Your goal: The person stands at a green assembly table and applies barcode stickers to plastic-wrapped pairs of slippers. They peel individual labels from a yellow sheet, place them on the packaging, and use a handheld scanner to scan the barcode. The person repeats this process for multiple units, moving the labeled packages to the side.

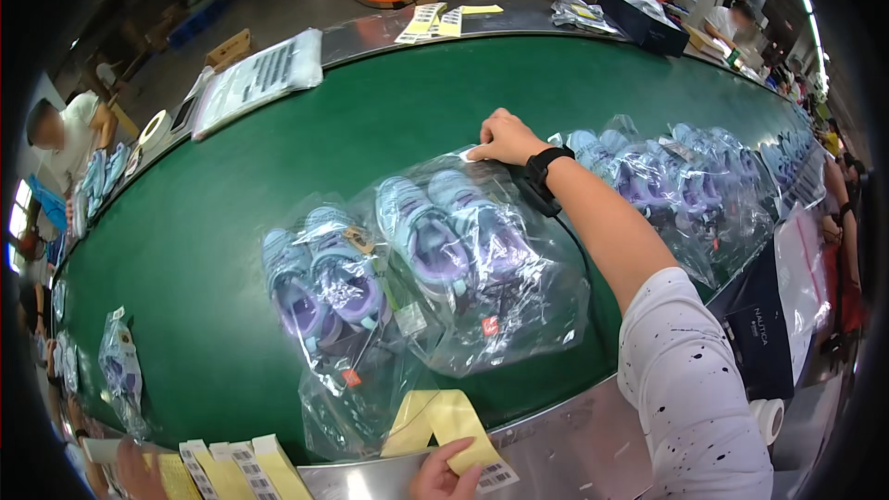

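Observation:
My right hand (507, 141), with a black band on its wrist, reaches over the green belt. Its fingers are pinched on a small white label (466, 156) at the top edge of a clear plastic bag (546, 315). Inside that bag lies a pair of light blue and purple shoes (424, 241). At the lower edge, my left hand (449, 474) is closed on a folded yellow label strip (444, 412) with a printed white end. Left of the first bag, another bagged pair of shoes (319, 268) overlaps it slightly.
More bagged shoes (648, 171) crowd the belt (213, 222) at the right; one bag (120, 366) lies far left. Label strips (245, 468) and another person's hand (139, 472) are at the lower left. A plastic-wrapped stack (264, 74) and a dark box (644, 20) line the far edge.

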`<state>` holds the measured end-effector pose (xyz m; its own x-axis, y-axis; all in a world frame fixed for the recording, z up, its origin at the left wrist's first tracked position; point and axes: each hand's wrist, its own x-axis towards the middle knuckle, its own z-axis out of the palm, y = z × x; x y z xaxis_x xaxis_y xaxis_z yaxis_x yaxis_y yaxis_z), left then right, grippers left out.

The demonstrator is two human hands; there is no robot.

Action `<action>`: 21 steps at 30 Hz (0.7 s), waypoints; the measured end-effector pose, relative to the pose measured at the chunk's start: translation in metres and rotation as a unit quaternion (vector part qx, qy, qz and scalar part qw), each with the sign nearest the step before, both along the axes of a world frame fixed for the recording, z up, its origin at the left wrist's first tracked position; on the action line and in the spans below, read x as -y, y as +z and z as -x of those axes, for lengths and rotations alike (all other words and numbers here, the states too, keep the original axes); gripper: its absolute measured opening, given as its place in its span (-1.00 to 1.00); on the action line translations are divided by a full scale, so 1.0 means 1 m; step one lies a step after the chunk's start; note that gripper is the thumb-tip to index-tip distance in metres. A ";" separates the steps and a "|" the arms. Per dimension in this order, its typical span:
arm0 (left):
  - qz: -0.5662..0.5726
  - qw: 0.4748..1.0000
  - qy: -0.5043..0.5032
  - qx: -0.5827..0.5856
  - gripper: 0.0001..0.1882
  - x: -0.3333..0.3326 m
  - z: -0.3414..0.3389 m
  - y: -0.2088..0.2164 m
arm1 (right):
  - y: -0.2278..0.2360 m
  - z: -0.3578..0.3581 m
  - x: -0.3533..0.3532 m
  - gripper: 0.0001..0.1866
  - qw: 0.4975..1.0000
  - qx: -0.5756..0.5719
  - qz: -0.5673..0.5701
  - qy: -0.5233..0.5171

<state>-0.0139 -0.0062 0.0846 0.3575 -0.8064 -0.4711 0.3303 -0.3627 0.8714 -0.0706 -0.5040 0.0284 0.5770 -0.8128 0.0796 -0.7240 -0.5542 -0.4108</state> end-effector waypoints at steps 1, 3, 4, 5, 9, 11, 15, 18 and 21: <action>0.007 1.000 0.008 0.003 -0.65 -0.002 -0.001 0.000 | 0.002 -0.002 -0.009 -0.55 0.999 -0.017 0.028 -0.042; 0.019 0.999 -0.032 0.010 -0.62 -0.001 -0.004 0.005 | 0.008 0.013 -0.007 -0.55 0.990 -0.063 0.068 -0.107; 0.025 0.998 -0.050 0.012 -0.60 -0.004 -0.005 0.004 | 0.015 0.023 -0.005 -0.56 0.985 -0.092 0.076 -0.126; 0.104 0.992 -0.035 -0.068 -0.56 -0.016 0.003 -0.038 | 0.027 0.033 0.002 -0.58 0.989 -0.096 0.046 -0.107; 0.162 0.982 0.025 -0.097 -0.52 -0.007 0.007 -0.036 | 0.089 -0.040 -0.082 -0.70 0.976 0.157 -0.134 0.066; 0.163 0.983 0.008 -0.087 -0.48 -0.003 0.009 -0.030 | 0.098 -0.071 -0.137 -0.66 0.925 0.204 -0.249 0.203; 0.171 0.985 0.008 -0.005 -0.38 -0.013 0.006 -0.030 | 0.065 -0.147 -0.227 -0.38 0.950 0.136 -0.191 0.206; 0.171 0.985 0.003 -0.025 -0.37 -0.005 0.010 -0.033 | 0.035 -0.161 -0.244 -0.35 0.973 0.104 -0.038 0.204; 0.184 0.981 0.029 -0.056 -0.44 -0.006 0.015 -0.030 | 0.033 -0.160 -0.247 -0.32 0.971 0.109 -0.047 0.206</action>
<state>-0.0287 -0.0007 0.0547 0.3705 -0.9092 -0.1901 0.4420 -0.0075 0.8970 0.0898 -0.2566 0.0611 0.8329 -0.5259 0.1724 -0.3388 -0.7308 -0.5926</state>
